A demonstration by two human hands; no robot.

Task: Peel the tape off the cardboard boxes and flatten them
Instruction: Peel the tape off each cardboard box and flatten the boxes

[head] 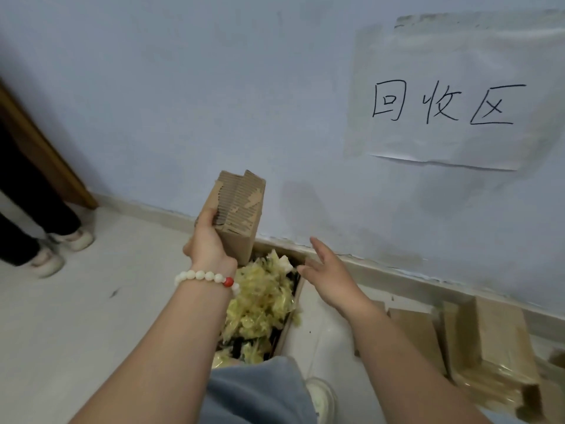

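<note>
While your left hand grips the flattened brown cardboard box above the carton of crumpled yellow tape, your right hand hovers open. The box looks light and stiff, so hold its folded edges.

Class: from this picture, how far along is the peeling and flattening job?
Done: peeled tape heaps the open carton. In hand: the left hand grips a flattened box with a torn, stripped face; the right hand hovers open. Left: the cardboard pile at right, seemingly still glossy with tape.
</note>
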